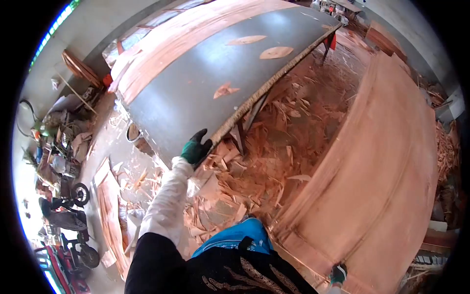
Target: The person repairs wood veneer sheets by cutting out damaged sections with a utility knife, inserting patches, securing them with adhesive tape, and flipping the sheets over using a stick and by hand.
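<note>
My left hand (197, 148), in a green and black work glove, rests at the near corner edge of a grey-topped worktable (171, 98). Its thumb and fingers are apart, with nothing held in them. At the lower right, my right hand (338, 274), gloved alike, is closed at the near edge of a large reddish wood veneer sheet (372, 181). That sheet lies on top of a stack and has a long dark crease. The fingertips of the right hand are small and partly hidden. Oval veneer scraps (276, 52) lie on the grey tabletop.
More veneer sheets (166, 61) cover the table's far side. Torn wood scraps (264, 171) litter the floor between table and stack. Long veneer strips (108, 201) lie at left. Small bikes (81, 245) and piled clutter (63, 147) line the left wall.
</note>
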The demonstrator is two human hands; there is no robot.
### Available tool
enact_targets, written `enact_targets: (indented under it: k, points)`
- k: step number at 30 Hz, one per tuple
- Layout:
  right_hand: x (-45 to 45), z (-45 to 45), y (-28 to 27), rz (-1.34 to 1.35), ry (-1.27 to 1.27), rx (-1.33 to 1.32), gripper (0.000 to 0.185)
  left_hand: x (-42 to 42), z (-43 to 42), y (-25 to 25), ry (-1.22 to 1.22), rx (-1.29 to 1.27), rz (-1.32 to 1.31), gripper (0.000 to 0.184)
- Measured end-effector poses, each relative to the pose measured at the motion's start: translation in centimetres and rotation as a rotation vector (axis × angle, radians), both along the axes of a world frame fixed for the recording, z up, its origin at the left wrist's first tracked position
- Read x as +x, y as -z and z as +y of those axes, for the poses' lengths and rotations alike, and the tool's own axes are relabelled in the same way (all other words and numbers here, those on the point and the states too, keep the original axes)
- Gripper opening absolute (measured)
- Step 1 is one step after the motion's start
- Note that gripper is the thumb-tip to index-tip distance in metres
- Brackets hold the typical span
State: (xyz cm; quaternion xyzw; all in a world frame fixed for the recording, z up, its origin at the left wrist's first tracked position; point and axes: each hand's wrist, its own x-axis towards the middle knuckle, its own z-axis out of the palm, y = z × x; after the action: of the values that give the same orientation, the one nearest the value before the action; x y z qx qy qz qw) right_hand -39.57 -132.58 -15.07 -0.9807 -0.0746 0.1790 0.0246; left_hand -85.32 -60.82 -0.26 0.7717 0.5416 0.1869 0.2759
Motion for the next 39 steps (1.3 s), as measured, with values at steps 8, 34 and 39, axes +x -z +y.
enact_targets:
  k: [8,34,39]
  points:
    - [0.3,3.8,1.7,0.049,0.272,0.015,0.025,8.5,18.5,2.8,-0.061,0.108,-0.016,0.074]
    - [39.9,82.1,-8.3,-0.172,-1.054,0.430,0.035,37.0,64.7,6.2,-0.344,0.551,0.181,0.073]
    - [42.3,92.0,-9.9,0.563,-0.988,0.566,0.028,40.4,69.8,7.0,-0.494,0.031,0.191,0.081]
